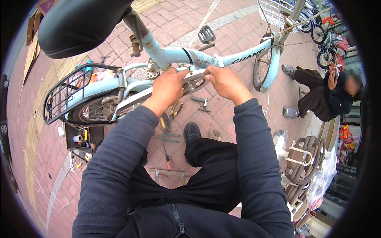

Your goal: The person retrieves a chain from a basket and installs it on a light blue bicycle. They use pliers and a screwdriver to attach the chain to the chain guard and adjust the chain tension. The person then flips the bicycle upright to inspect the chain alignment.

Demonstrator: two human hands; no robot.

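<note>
Lt-blue step-through bike [176,56] being worked on!
White chainguard [135,99] already on, alongside frame; full fixing can't be confirmed. L hand [168,84], R hand [227,83] curled at it, pinch can't be told; screwdriver [169,163] laid on paving.

The camera sits on the person's head, looking down over both dark sleeves [113,166] at the blue bike [178,55] close by. It sees very wide (lines bend near the round black edge), out to parked bikes [326,58] far right.
</note>
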